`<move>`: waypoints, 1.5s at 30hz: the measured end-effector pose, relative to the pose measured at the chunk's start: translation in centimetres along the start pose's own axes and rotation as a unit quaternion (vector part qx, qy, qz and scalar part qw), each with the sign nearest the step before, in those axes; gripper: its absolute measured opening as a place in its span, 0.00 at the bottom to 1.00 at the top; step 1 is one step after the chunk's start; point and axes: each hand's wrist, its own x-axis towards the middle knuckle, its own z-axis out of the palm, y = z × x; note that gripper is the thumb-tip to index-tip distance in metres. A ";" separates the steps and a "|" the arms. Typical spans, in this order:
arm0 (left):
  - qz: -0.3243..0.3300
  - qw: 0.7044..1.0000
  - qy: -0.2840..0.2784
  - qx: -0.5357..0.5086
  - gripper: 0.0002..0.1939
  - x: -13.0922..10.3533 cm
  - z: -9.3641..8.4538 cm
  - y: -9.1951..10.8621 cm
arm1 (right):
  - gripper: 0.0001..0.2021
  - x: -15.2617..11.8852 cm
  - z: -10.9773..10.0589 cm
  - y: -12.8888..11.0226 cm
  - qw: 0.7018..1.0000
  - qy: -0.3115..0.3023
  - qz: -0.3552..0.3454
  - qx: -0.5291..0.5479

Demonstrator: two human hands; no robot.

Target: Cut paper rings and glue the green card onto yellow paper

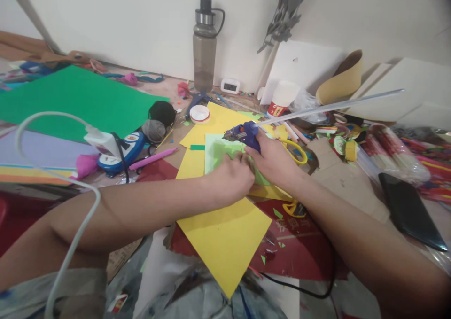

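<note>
My right hand [269,152] is closed around a blue glue gun [246,133], with a long clear glue stick [327,106] standing out of its back. The gun's nozzle points left, over a light green paper [215,152]. Just below it my left hand [234,175] rests on the green paper, its fingers curled; what they pinch, if anything, is hidden. Yellow paper sheets [225,244] lie beneath. A small dark green strip [198,147] sits at the paper's left edge. Yellow-handled scissors [298,152] lie partly behind my right hand.
A grey bottle [204,56], a small clock [230,85] and a paper cup [282,98] stand at the back. On the left are a green sheet [77,103] and a blue power socket [123,154] with a white cable. A black phone [412,211] lies right; a black cord [299,288] runs in front.
</note>
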 end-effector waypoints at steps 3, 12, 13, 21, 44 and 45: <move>-0.004 1.000 -0.007 0.003 0.18 0.0 0.1 0.1 | 0.15 0.2 0.2 -0.2 1.000 -0.007 0.001 -0.003; -0.018 0.997 -0.055 -0.047 0.29 0.1 -1.4 0.0 | 0.14 -0.3 -1.2 3.6 0.997 0.032 0.059 -0.047; -0.023 0.997 -0.056 -0.050 0.29 0.1 -1.5 0.0 | 0.12 -0.3 -1.5 3.9 0.996 0.037 0.057 -0.053; -0.009 0.998 -0.059 -0.019 0.30 0.0 -1.2 0.3 | 0.12 -0.3 -1.2 2.1 0.998 0.009 0.053 -0.028; 0.028 0.999 -0.016 0.021 0.17 -0.4 -1.1 0.5 | 0.08 -0.4 -1.7 0.3 0.999 -0.025 0.043 0.001; 0.031 0.999 -0.012 0.022 0.17 -0.5 -1.2 0.5 | 0.07 -0.4 -1.7 0.5 0.999 -0.022 0.041 0.000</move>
